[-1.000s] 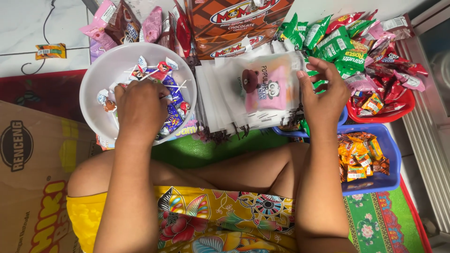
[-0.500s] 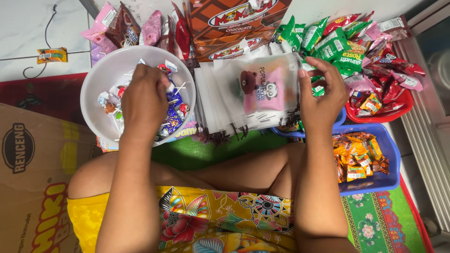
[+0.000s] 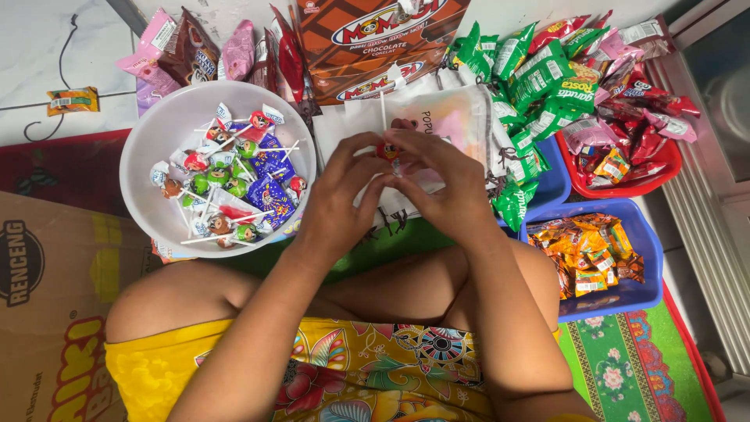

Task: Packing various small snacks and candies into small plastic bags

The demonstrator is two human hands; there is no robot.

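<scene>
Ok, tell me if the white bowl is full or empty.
Partly full. The white bowl holds a loose layer of wrapped lollipops over its bottom, sticks pointing every way; its upper walls show bare white.

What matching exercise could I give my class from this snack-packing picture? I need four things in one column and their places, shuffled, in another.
Things:
1. lollipop
2. white bowl
3. orange-wrapped snacks
4. green packets

Places:
A. in the blue tray at the right
B. heaped at the top right, behind the trays
C. pinched between the left hand and the right hand
D. at the left, full of wrapped lollipops

Pairs: 1-C, 2-D, 3-A, 4-B
</scene>
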